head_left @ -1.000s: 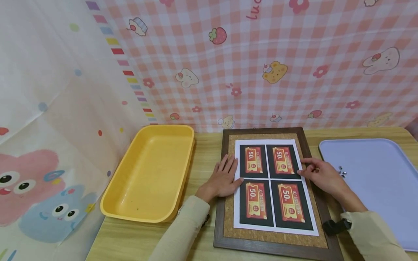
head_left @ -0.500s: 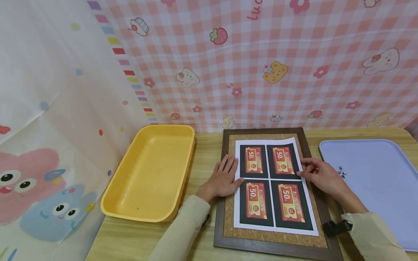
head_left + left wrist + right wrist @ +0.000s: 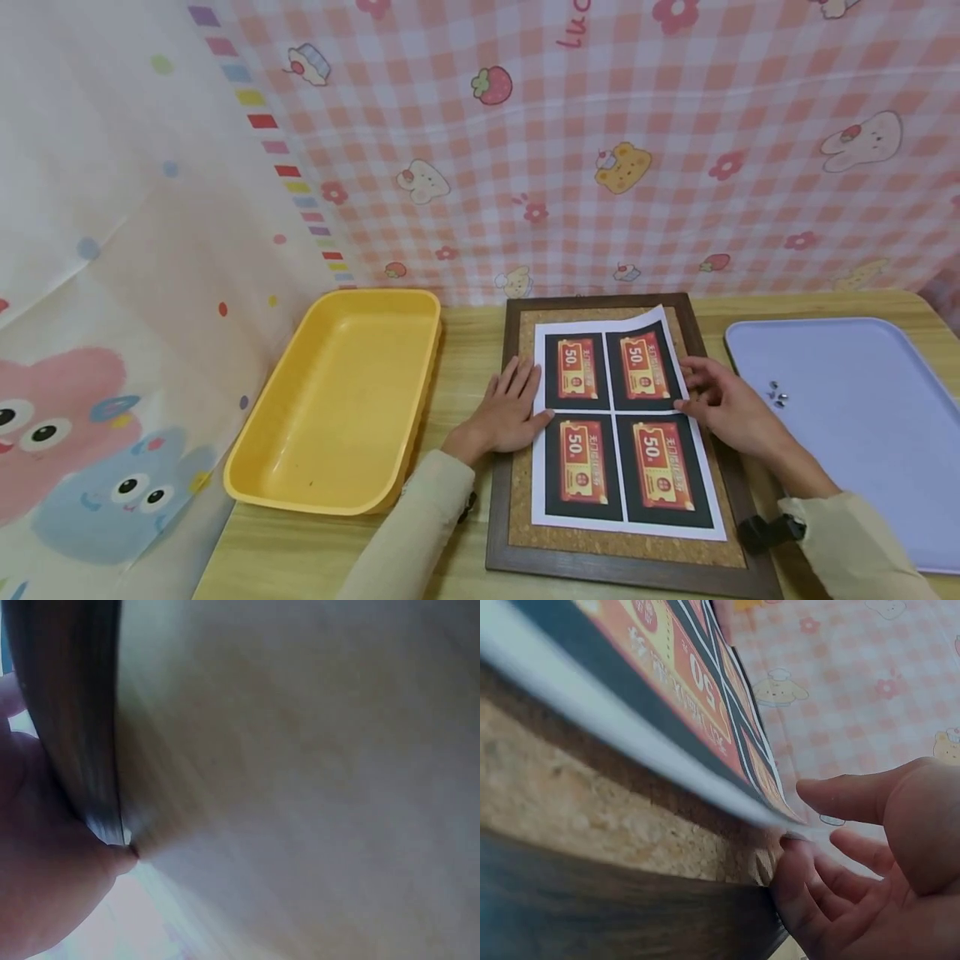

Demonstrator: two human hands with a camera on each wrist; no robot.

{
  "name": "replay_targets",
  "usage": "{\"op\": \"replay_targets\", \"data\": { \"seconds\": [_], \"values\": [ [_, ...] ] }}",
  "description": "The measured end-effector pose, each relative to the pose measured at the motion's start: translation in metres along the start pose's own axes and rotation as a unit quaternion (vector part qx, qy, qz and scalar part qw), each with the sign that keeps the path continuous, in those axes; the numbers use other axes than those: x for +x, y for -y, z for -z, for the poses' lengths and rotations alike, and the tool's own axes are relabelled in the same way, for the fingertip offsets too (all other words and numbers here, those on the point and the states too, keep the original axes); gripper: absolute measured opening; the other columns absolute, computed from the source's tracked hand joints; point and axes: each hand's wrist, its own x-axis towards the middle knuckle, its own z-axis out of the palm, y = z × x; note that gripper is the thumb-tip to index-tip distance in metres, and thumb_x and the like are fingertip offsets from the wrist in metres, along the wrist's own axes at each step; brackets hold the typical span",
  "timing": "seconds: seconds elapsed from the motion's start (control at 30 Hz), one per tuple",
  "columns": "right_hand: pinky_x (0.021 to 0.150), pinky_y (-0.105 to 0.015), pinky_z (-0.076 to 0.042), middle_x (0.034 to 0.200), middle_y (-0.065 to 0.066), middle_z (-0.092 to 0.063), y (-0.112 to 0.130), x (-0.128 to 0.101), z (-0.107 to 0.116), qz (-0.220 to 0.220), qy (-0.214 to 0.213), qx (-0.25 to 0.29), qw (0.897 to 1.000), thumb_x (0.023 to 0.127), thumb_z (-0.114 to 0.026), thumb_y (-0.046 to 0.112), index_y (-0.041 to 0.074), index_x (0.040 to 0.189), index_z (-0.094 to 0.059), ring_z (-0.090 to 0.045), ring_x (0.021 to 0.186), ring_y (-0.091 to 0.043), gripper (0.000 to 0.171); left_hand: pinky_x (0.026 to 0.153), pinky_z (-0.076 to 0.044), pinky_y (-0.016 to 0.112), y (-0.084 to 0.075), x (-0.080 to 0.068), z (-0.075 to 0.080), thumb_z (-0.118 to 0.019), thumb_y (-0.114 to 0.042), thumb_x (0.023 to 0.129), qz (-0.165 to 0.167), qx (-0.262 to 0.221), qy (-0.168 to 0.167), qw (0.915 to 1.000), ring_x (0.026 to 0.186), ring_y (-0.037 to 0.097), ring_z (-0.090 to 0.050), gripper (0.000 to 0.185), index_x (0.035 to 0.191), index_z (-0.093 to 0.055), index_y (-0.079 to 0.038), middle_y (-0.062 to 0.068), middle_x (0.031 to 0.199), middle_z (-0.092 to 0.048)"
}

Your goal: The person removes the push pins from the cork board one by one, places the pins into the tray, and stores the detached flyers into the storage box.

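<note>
A white sheet of paper (image 3: 651,462) printed with red "50" coupons on black panels lies on a cork board (image 3: 630,543) with a dark wooden frame. Its upper right corner curls up off the cork. My left hand (image 3: 504,418) rests with straight fingers across the frame's left side, its thumb touching the sheet's left edge. At the sheet's right edge, my right hand (image 3: 731,410) holds the paper between thumb and fingers. In the right wrist view the edge of the sheet (image 3: 682,784) stands raised above the cork (image 3: 592,799), with fingers (image 3: 799,877) at its underside.
A yellow tray (image 3: 429,400) stands to the left on the wooden table (image 3: 465,358). On the right lies a lavender tray (image 3: 847,417) with several small metallic pieces (image 3: 778,395) near its left side. A pink checked cloth (image 3: 525,125) hangs behind.
The sheet's upper right corner has lifted higher, and my right thumb and fingers have shifted slightly at the edge. My left hand keeps its place; the head view has shifted a little.
</note>
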Motion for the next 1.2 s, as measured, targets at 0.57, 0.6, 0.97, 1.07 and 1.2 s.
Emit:
{"op": "replay_targets", "data": {
  "seconds": [0.57,0.6,0.97,1.07,1.2],
  "values": [
    [0.063,-0.031,-0.051,0.123,-0.028,-0.057,0.0043,-0.0024,-0.0008,0.005,0.036,0.017,0.999,0.097,-0.060,0.006,0.004,0.153,-0.034,-0.064,0.084,-0.025,0.062,0.123,-0.003,0.050,-0.0022,-0.0024,0.0034,-0.030,-0.052,0.105,0.002,0.007,-0.001,1.0000,0.152,0.022,0.016,0.075,0.160,0.000,-0.012,0.005,0.167,0.008],
    [0.063,-0.031,-0.051,0.122,-0.027,-0.057,0.0042,-0.0024,-0.0011,0.004,0.037,0.015,0.999,0.097,-0.060,0.006,0.004,0.152,-0.035,-0.063,0.082,-0.024,0.061,0.123,-0.003,0.050,-0.0022,-0.0020,0.0025,-0.030,-0.052,0.105,0.002,0.008,-0.002,1.0000,0.152,0.023,0.016,0.075,0.160,-0.001,-0.012,0.005,0.167,0.008],
    [0.064,-0.034,-0.054,0.118,-0.031,-0.063,0.0039,-0.0030,-0.0029,-0.008,0.043,0.024,0.999,0.098,-0.054,0.002,0.002,0.148,-0.043,-0.068,0.079,-0.022,0.051,0.123,-0.004,0.052,-0.0034,-0.0014,0.0019,-0.031,-0.051,0.105,-0.002,0.008,-0.011,0.9999,0.153,0.024,0.015,0.075,0.160,-0.001,-0.010,0.007,0.167,0.007],
    [0.064,-0.034,-0.055,0.117,-0.031,-0.064,0.0044,-0.0030,-0.0020,-0.016,0.044,0.042,0.998,0.099,-0.053,0.002,0.002,0.148,-0.043,-0.070,0.080,-0.023,0.051,0.122,-0.004,0.053,-0.0021,-0.0016,0.0029,-0.033,-0.051,0.104,-0.007,-0.004,-0.011,0.9999,0.153,0.024,0.014,0.076,0.160,-0.002,-0.009,0.007,0.167,0.006],
    [0.064,-0.034,-0.057,0.119,-0.032,-0.064,0.0059,-0.0036,-0.0011,-0.031,0.047,0.077,0.995,0.100,-0.052,0.004,0.004,0.150,-0.041,-0.071,0.082,-0.024,0.052,0.123,-0.004,0.052,0.0001,-0.0012,0.0023,-0.036,-0.051,0.104,-0.009,-0.020,-0.011,0.9997,0.153,0.024,0.014,0.077,0.160,-0.003,-0.009,0.007,0.167,0.005]
  ]
}}
